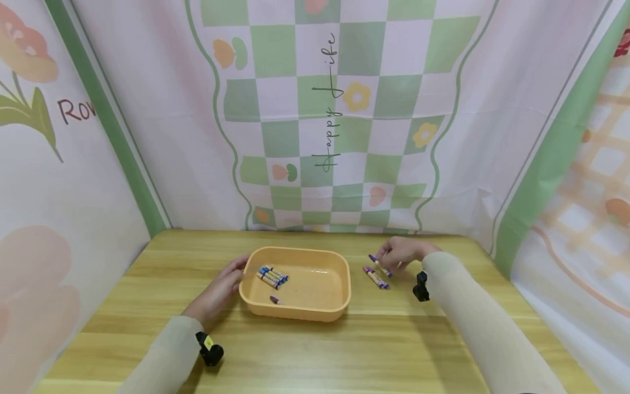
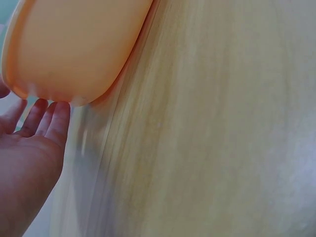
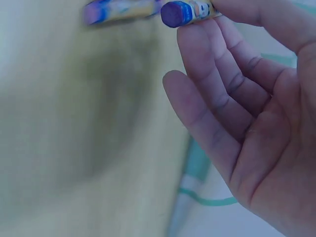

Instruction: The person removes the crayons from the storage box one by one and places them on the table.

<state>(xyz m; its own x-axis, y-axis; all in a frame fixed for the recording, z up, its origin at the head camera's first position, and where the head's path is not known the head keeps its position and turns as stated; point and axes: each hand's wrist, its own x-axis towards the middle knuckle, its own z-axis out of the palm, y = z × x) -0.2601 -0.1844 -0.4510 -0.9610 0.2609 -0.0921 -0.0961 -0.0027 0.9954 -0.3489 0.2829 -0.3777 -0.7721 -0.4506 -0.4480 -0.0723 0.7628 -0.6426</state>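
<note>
A shallow orange plastic basket (image 1: 315, 314) stands on the wooden table. My left hand (image 1: 221, 287) is at its left end; in the left wrist view the fingertips (image 2: 60, 111) touch the outer wall with fingers extended. My right hand (image 1: 401, 252) pinches a purple crayon (image 1: 373, 258) with a printed wrapper between thumb and fingers. Its flat purple end (image 3: 173, 14) and blue band show in the right wrist view. Just below that hand, purple-toned crayons (image 1: 376, 278) lie side by side on the table.
Inside the basket, several blue-toned crayons (image 1: 272, 277) lie in a row toward the left. A single dark purple crayon (image 1: 274, 300) sits near the front wall, partly hidden by it. A patterned cloth (image 1: 325, 137) hangs behind the table (image 1: 315, 355).
</note>
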